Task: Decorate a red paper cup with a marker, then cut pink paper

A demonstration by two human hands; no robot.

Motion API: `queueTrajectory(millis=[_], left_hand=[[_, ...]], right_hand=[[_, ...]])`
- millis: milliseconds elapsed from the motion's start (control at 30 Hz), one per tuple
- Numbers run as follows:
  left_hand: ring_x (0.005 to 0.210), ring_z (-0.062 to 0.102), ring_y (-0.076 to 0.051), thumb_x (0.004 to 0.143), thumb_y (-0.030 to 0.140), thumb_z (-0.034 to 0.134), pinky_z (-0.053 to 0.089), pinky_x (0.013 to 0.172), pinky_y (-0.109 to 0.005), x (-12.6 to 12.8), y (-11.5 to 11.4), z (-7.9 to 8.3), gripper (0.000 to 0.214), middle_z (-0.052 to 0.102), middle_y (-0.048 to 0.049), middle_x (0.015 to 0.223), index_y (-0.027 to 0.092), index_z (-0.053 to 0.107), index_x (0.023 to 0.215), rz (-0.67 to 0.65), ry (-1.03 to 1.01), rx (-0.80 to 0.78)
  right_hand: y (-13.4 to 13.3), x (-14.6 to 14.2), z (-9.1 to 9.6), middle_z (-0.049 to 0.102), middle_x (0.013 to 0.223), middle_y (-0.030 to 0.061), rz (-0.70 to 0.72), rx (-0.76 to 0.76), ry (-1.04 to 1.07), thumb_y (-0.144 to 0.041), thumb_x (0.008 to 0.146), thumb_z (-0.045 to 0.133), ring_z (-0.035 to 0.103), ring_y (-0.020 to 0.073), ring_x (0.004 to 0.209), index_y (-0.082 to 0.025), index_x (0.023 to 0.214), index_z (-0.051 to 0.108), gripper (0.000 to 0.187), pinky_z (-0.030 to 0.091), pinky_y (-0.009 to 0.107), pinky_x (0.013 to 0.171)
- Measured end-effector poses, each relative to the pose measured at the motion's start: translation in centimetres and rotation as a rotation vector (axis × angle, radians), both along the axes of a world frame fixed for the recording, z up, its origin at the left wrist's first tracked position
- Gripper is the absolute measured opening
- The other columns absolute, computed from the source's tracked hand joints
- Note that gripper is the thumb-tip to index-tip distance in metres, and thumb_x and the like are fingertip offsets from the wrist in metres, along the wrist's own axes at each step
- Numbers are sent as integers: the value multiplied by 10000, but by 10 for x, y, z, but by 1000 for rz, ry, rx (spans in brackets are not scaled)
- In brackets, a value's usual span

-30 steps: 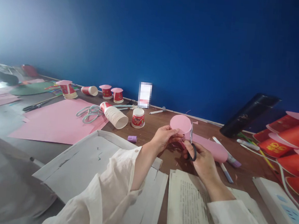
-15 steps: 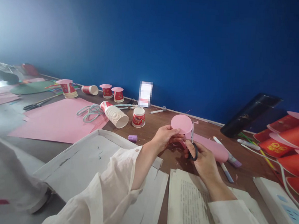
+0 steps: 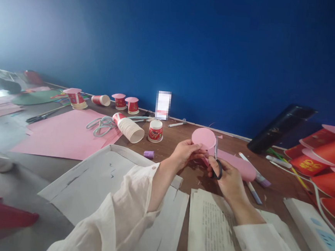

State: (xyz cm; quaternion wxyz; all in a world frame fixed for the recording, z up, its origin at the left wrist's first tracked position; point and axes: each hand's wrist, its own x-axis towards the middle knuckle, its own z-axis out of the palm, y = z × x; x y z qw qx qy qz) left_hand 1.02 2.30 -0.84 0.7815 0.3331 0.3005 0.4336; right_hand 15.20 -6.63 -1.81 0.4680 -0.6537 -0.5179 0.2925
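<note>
Between thumb and fingers, my left hand [image 3: 186, 152] pinches the lower edge of a round pink paper disc [image 3: 203, 138]. Scissors [image 3: 217, 169] with black handles are in my right hand [image 3: 229, 180], their blades pointing up along the disc's right edge. A small pink scrap [image 3: 220, 137] shows beside the blades. Behind my right hand lies a rolled sheet of pink paper [image 3: 244, 166]. Whether the blades are closed on the paper I cannot tell. Part of the disc's lower edge is hidden by my left fingers.
Left of my hands are a red paper cup [image 3: 155, 131], a stack of cups [image 3: 129, 128] on its side and pink sheets [image 3: 59, 136]. An open book [image 3: 211, 229] lies below my right arm. Rightward are a black bottle [image 3: 280, 128], a power strip [image 3: 317, 230] and several red cups [image 3: 315, 164].
My hands, the disc and the scissors have stayed almost in place. At the lower left, a pale sleeve has drawn away leftward, and a red object shows there more fully.
</note>
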Motion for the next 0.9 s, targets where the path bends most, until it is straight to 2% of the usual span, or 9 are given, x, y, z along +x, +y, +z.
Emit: queueTrajectory(millis=[267,433,733,900], left_hand=[[631,685,-116,876,63,615,557,673,-225,-1,-1,3,70,716,-82,697,89,646,820,-7,-19,-10],[633,685,-120,867,60,629,556,675,-231,-1,0,0,60,711,-81,693,88,648,817,3,-29,-5],[685,703,-137,835,98,695,557,696,-236,0,1,-2,36,717,-87,721,87,662,840,16,-27,11],[697,702,-142,848,91,669,554,719,-248,1,2,-4,14,722,-96,729,86,658,842,6,-31,5]], right_hand=[[-1,-3,4,649,604,5,-22,-9,-21,-645,812,631,576,160,609,-193,755,693,460,442,258,597],[-2,-4,7,644,587,3,-15,2,-30,-634,821,626,566,151,593,-191,685,664,465,439,254,591],[-1,-4,2,656,611,3,20,-21,-5,-648,831,610,572,152,589,-197,727,658,466,442,255,579],[-3,-6,5,651,617,-2,17,-31,-5,-653,814,621,573,148,596,-198,745,665,462,448,247,578]])
